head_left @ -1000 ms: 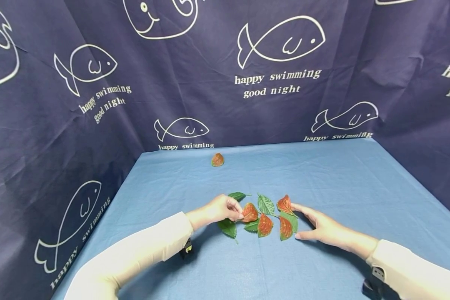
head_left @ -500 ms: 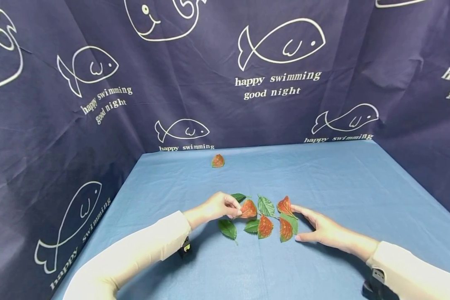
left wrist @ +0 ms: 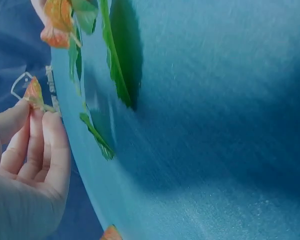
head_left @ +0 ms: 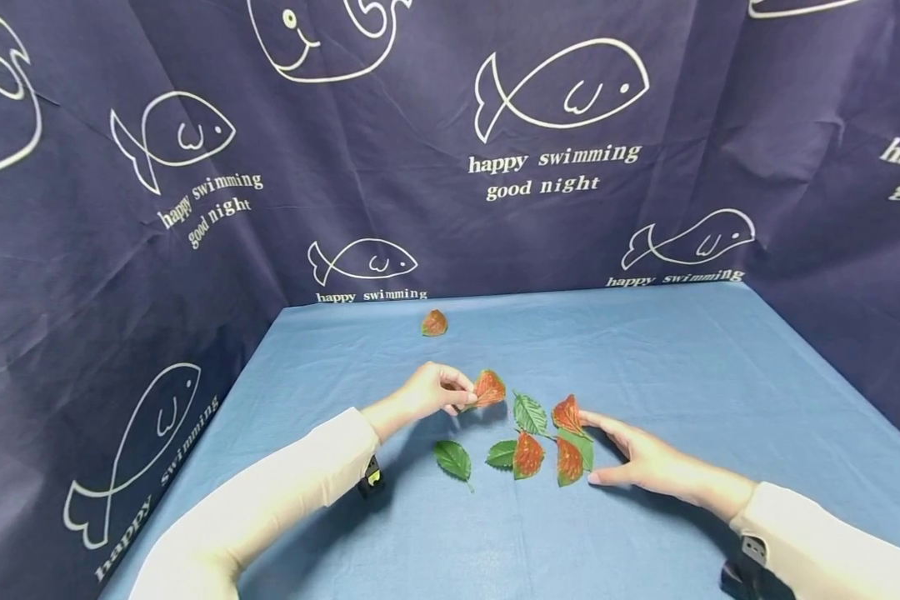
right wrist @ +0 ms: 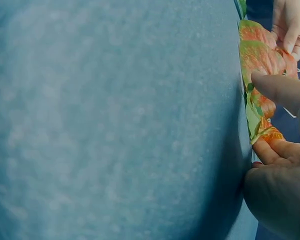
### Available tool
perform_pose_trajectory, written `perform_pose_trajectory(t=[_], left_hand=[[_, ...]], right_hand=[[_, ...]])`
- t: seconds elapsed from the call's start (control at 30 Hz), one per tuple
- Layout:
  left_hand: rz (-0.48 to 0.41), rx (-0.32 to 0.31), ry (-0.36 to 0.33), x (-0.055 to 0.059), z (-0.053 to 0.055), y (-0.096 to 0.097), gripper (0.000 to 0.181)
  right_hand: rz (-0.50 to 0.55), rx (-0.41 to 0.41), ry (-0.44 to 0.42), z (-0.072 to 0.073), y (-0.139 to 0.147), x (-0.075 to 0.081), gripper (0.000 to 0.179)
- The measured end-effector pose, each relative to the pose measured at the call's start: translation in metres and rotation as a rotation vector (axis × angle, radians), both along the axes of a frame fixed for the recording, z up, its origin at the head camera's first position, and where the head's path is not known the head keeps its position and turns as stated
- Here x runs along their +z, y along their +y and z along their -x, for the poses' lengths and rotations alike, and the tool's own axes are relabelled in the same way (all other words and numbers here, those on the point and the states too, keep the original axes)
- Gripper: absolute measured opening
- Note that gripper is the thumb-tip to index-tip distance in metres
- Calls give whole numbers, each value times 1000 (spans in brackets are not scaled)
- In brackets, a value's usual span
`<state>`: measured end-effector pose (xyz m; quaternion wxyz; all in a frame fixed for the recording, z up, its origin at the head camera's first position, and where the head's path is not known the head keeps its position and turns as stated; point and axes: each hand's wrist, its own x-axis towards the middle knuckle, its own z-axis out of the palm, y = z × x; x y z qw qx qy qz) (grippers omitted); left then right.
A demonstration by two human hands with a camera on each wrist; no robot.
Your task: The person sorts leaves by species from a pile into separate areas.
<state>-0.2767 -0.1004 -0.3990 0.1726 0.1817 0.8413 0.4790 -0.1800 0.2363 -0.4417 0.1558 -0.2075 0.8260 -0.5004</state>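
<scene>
In the head view my left hand (head_left: 429, 393) pinches a red-orange artificial leaf (head_left: 489, 388) by its base between thumb and fingers. The left wrist view shows the same leaf (left wrist: 34, 94) standing up from the fingertips. My right hand (head_left: 641, 457) rests beside the right end of the leaf group, thumb and fingers spread. Its fingertips lie right at the edge of a curled red leaf (head_left: 566, 412), and its thumb is near a lower red leaf (head_left: 569, 461) that overlaps a green one (head_left: 585, 447).
Between the hands lie another red leaf (head_left: 528, 456) and green leaves, one upright (head_left: 529, 413) and one pointing left (head_left: 501, 454). A separate green leaf (head_left: 452, 459) lies below my left hand. One red leaf (head_left: 434, 323) is near the back of the blue-covered table (head_left: 645, 350).
My left hand has moved away from me, carrying the red leaf off its place beside the group. My right hand has stayed put.
</scene>
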Motion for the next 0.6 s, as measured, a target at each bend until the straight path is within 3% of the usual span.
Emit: perform_pose_trajectory(t=[0.27, 0.6], left_hand=[[-27, 131, 25, -3, 18, -10, 15], [-28, 182, 61, 0, 32, -14, 14]], right_hand=[[2, 15, -21, -3, -2, 6, 88], [-13, 3, -10, -3, -1, 6, 88]])
